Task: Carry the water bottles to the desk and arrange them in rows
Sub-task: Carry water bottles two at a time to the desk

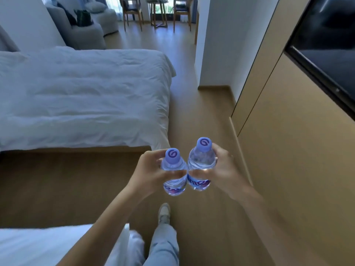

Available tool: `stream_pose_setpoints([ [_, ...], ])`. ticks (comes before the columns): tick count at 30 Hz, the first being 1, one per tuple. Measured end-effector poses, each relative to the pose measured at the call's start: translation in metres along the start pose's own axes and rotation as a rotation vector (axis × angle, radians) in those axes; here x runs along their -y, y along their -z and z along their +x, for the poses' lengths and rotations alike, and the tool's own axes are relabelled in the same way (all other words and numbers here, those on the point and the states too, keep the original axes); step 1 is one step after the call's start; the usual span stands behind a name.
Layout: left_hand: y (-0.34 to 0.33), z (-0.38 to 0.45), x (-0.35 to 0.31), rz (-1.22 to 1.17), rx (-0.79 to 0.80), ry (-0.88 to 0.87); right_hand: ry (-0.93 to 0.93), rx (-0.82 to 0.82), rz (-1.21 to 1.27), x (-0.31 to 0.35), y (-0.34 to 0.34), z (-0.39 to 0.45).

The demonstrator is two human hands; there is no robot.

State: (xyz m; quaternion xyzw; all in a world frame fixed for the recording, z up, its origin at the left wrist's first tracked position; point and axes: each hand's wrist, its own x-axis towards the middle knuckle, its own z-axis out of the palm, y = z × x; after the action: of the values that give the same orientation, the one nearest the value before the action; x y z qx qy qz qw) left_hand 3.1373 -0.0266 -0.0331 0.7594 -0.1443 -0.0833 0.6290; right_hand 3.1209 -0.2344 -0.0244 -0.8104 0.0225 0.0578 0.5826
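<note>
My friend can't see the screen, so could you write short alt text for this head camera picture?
A person walking across a wooden floor holds two capped water bottles upright side by side, the left bottle in the left hand and the right bottle in the right hand. A white bed lies to the left, with chairs far ahead.

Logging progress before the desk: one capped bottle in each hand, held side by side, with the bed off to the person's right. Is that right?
Not quite. The head view shows the bed on the person's left, not right. The rest holds: the left hand grips one capped bottle and the right hand grips the other bottle, side by side.
</note>
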Motion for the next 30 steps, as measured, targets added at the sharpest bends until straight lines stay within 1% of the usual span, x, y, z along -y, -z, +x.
stream_pose_setpoints([
  [5, 0.057, 0.156, 0.019, 0.092, 0.051, 0.011, -0.037, -0.03, 0.037, 0.013, 0.002, 0.159],
  [9, 0.092, 0.277, 0.018, 0.239, 0.001, -0.007, -0.057, -0.068, 0.072, 0.029, 0.012, 0.277],
  [14, 0.121, 0.433, 0.031, 0.205, 0.07, -0.019, -0.053, -0.107, 0.059, 0.041, 0.045, 0.422],
  [17, 0.129, 0.536, 0.049, 0.146, 0.086, -0.038, -0.006, -0.115, -0.012, 0.039, 0.075, 0.521],
  [19, 0.133, 0.601, 0.054, 0.146, 0.085, -0.053, 0.012, -0.108, -0.054, 0.041, 0.096, 0.587],
  [23, 0.146, 0.739, 0.056, 0.113, 0.044, -0.048, 0.011, -0.074, -0.045, 0.053, 0.138, 0.727],
  [30, 0.184, 0.942, 0.06, 0.098, -0.027, -0.058, 0.029, -0.003, -0.071, 0.078, 0.188, 0.939],
])
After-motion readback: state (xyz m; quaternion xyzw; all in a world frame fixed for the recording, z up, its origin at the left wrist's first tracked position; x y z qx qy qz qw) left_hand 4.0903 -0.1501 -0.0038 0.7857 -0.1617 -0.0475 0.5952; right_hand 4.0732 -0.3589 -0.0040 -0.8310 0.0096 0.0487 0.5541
